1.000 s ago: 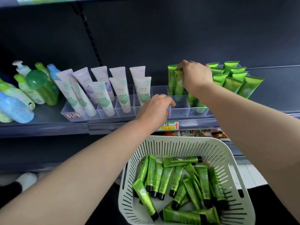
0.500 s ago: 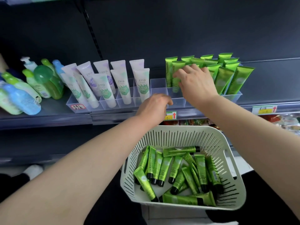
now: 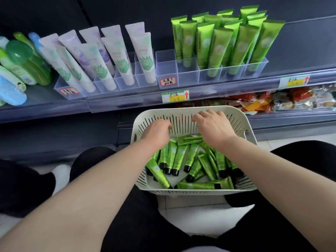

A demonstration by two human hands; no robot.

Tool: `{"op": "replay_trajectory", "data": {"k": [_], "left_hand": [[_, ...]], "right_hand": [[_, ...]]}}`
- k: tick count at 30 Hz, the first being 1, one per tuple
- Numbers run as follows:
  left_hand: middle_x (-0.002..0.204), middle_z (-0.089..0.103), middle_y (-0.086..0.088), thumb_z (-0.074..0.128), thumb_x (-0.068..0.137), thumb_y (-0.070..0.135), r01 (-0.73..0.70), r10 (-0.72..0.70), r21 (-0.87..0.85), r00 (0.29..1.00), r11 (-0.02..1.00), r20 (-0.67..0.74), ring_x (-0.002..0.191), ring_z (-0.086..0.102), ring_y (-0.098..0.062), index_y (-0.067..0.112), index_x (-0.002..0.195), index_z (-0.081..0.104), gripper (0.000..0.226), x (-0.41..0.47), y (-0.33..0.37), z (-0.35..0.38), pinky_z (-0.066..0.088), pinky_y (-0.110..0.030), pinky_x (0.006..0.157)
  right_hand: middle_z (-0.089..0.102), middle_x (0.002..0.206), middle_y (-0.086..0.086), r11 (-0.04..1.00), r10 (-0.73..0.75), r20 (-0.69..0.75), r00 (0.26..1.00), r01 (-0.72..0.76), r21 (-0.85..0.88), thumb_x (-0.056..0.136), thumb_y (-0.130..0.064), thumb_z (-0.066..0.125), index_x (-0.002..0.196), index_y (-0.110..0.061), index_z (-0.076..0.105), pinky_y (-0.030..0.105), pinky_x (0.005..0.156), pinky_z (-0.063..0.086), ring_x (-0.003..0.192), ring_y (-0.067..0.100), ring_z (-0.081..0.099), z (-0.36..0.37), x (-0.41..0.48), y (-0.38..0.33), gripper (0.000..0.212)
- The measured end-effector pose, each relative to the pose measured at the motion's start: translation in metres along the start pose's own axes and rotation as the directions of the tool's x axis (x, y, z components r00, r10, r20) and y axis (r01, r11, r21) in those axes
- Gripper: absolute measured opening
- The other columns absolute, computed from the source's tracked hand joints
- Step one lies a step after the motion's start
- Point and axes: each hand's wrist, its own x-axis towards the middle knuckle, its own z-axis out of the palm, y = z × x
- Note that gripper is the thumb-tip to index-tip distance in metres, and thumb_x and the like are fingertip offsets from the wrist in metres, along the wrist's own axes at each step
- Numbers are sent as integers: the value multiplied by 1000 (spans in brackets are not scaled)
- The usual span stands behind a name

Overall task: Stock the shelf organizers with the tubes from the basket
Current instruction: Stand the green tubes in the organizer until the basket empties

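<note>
Both hands are down in the slotted cream plastic basket point(image 3: 241, 188) now, off the shelf where they were half a second ago. The left hand point(image 3: 157, 134) is curled over the far-left tubes; whether it grips one, I cannot tell. The right hand point(image 3: 214, 129) hovers palm-down, fingers loosely spread, nothing visibly held, over the loose green tubes with black caps point(image 3: 181, 159), roughly fifteen of them, piled in the basket. Beyond, the right clear plastic organizer point(image 3: 167, 70) holds about twelve upright green tubes point(image 3: 218, 46), its far-left slots empty. Left, nine white-and-lilac tubes point(image 3: 116, 57) stand in the other organizer point(image 3: 63, 88).
</note>
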Motion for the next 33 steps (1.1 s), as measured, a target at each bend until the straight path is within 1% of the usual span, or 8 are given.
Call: {"op": "replay_trajectory", "data": {"k": [5, 9, 13, 18, 21, 27, 30, 33], "left_hand": [[129, 58, -3, 56, 91, 3, 170, -159, -124, 983, 978, 93, 105, 61, -24, 18, 120, 62, 34, -9, -15, 42, 50, -37, 90], [133, 57, -5, 57, 92, 5, 245, -224, -125, 961, 961, 161, 120, 54, -23, 15, 125, 61, 34, -11, -23, 66, 44, -37, 103], [134, 56, -6, 56, 94, 7, 243, -205, -157, 953, 957, 222, 115, 57, -23, 14, 128, 58, 35, -15, -20, 80, 48, -34, 95], [126, 60, -3, 57, 95, 10, 228, -189, -170, 958, 959, 217, 106, 61, -21, 17, 126, 58, 32, -16, -14, 94, 47, -30, 86], [123, 60, -3, 55, 95, 10, 216, -179, -159, 960, 963, 217, 109, 59, -21, 16, 126, 57, 32, -17, -16, 96, 46, -29, 83], [120, 61, -4, 52, 96, 10, 212, -174, -163, 960, 963, 220, 107, 59, -22, 16, 127, 58, 32, -14, -18, 98, 42, -26, 77], [122, 61, -3, 52, 96, 10, 213, -176, -150, 957, 965, 231, 108, 58, -22, 17, 126, 58, 32, -14, -17, 101, 47, -30, 82], [123, 61, -3, 53, 96, 9, 206, -169, -130, 954, 970, 248, 109, 58, -22, 17, 126, 58, 32, -14, -17, 102, 49, -33, 84]], "right_hand": [[55, 125, -3, 997, 67, 220, 973, -72, 16, 92, -13, 53, 129, -25, 48, 37, 95, 38, 116, 20, 48, 43, -32, 10, 39], [55, 126, 0, 987, 142, 383, 913, -162, 21, 91, -8, 48, 130, -22, 48, 41, 100, 36, 120, 22, 46, 66, -42, 13, 41], [49, 136, 5, 984, 168, 498, 851, -174, -35, 86, 0, 48, 136, -19, 41, 40, 102, 37, 126, 25, 41, 79, -44, 17, 54], [37, 149, 2, 1000, 28, 569, 822, -17, -23, 88, -1, 44, 146, -22, 30, 45, 108, 28, 139, 24, 23, 93, -36, 14, 63], [32, 151, 2, 1000, -11, 616, 788, 18, -5, 89, 0, 40, 147, -21, 28, 47, 109, 23, 141, 23, 17, 99, -31, 12, 63], [49, 132, 2, 996, -14, 599, 800, 62, -59, 89, -6, 42, 132, -21, 48, 42, 100, 30, 124, 25, 34, 100, -28, 9, 46], [48, 128, 3, 1000, -13, 550, 835, 24, -12, 87, -4, 44, 124, -24, 51, 44, 100, 31, 122, 26, 34, 97, -27, 12, 42], [54, 119, 4, 998, -29, 573, 819, -6, 58, 83, 2, 47, 114, -24, 51, 46, 102, 27, 121, 26, 38, 90, -24, 15, 40]]}}
